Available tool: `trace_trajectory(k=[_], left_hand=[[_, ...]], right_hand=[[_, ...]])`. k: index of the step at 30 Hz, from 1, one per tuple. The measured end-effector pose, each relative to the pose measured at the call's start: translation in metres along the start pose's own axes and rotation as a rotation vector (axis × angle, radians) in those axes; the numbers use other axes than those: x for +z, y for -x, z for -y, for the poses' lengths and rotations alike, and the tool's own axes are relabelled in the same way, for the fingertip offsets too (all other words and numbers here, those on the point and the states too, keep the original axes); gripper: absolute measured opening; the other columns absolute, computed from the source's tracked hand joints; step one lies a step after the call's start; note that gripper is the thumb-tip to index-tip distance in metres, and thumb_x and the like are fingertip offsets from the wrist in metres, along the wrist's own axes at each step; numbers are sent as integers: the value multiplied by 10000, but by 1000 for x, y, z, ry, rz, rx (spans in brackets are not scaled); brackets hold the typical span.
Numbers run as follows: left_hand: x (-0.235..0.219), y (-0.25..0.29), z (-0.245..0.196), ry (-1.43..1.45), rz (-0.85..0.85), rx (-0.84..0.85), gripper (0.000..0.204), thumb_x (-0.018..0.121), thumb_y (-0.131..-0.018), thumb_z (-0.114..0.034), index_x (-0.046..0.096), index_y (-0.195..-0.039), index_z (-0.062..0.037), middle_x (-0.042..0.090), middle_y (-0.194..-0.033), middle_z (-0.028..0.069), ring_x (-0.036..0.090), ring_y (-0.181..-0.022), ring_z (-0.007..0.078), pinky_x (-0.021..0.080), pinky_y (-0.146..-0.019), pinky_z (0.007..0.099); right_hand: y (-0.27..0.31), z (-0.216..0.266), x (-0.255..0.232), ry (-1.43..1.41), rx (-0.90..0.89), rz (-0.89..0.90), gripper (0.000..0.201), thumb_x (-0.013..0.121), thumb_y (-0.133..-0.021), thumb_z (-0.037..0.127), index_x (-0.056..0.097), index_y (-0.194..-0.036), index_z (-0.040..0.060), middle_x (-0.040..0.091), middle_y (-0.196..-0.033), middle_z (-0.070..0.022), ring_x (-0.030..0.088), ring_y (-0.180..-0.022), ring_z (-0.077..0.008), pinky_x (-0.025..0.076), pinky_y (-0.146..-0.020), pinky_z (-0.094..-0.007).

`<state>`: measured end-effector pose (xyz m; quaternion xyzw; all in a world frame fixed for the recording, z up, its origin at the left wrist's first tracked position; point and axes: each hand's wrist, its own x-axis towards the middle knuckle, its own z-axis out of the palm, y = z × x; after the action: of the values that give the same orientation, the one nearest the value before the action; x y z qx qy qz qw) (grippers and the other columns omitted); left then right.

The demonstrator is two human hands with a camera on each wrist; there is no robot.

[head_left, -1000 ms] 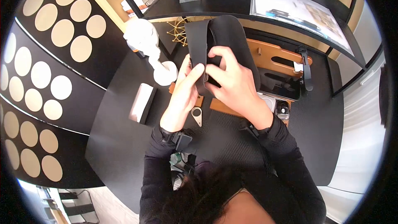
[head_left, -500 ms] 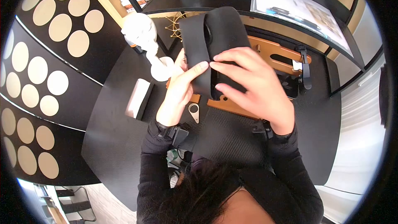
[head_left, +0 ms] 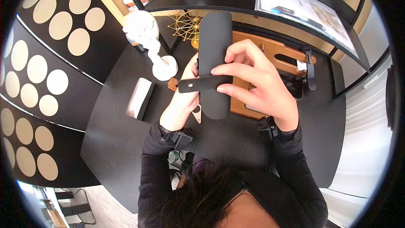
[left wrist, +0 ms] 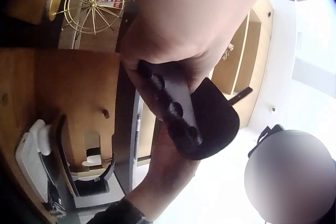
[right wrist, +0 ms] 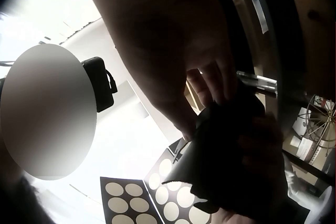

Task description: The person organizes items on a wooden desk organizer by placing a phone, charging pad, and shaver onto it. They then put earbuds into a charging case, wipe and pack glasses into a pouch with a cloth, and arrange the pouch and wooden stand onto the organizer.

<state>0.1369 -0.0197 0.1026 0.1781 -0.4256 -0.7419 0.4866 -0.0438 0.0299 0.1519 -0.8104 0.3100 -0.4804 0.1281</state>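
A black case (head_left: 215, 38) with rounded ends is held upright over the desk in the head view. A narrow black strap (head_left: 198, 84) with a pale snap button crosses its front, its loose end pointing left. My left hand (head_left: 179, 105) grips the case from the left side, most of its fingers hidden behind it. From the right, my right hand (head_left: 265, 84) holds the case, thumb and forefinger close on either side of the strap. In the left wrist view the case (left wrist: 215, 124) shows a scalloped edge and a strap end sticking out.
A wooden organizer (head_left: 244, 105) lies behind the hands. At left stand a white figurine (head_left: 164, 67) and a white-topped box (head_left: 140, 97); a gold wire wheel (head_left: 190, 23) is at the back. A bottle opener (head_left: 197, 114) lies under the case. A black shelf (head_left: 228, 0) spans the back.
The case has turned from its broad side with a wide flap to a narrow face crossed by the strap. My right hand has shifted from the flap's edge to the strap.
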Motion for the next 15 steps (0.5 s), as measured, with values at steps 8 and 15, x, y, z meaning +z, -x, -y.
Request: trace_trajectory(k=[8,15], left_hand=[[7,9,-3,-700,-36,303,710,586,-795,53,260,-1418,-45,550,-1176,134,599,-1029,173,509,-880,318],[5,17,-11,-1070,81,446,843,494,-773,52,84,-1506,-17,516,-1226,200,571,-1069,228,463,-919,326]], right_hand=[[-1,-5,13,102,117,-137,154,727,-802,123,611,-833,27,484,-913,-79,552,-760,-222,468,-676,-342],[-2,-11,19,104,179,-187,182,721,-806,118,575,-801,9,500,-939,-104,583,-841,-265,483,-741,-358]])
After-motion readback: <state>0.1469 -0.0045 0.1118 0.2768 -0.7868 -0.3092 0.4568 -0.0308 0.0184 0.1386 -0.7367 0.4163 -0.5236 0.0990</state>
